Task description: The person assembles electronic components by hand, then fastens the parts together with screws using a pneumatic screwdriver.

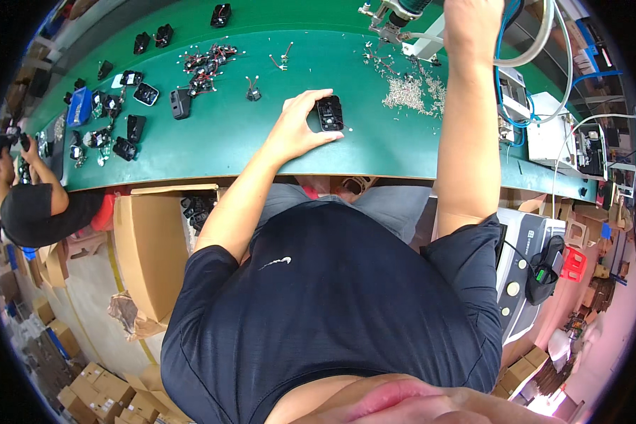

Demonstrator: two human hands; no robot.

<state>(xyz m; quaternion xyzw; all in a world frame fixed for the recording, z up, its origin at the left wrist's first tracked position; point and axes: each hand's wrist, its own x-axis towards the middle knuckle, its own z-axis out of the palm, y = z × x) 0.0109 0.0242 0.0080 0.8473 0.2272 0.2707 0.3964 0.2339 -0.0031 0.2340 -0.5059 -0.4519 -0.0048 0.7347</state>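
Observation:
My left hand [295, 131] is closed round a small black plastic housing [330, 114] on the green bench, fingertips at its far end and thumb at its near end. The housing lies open side up, with dark parts inside. My right arm stretches far forward, and my right hand [472, 25] is at the top edge, its fingers cut off from view. Just left of it hangs a powered screwdriver [408, 7] with a metal head [389, 30]. Below that head lies a scattered pile of small screws [406, 93].
Wired components [208, 65] lie in a heap at the bench's far middle. More black housings [145, 94] and a blue tray [79, 106] sit to the left. Hoses [544, 35] hang at the right, near a white machine [550, 131]. A co-worker [35, 205] sits far left.

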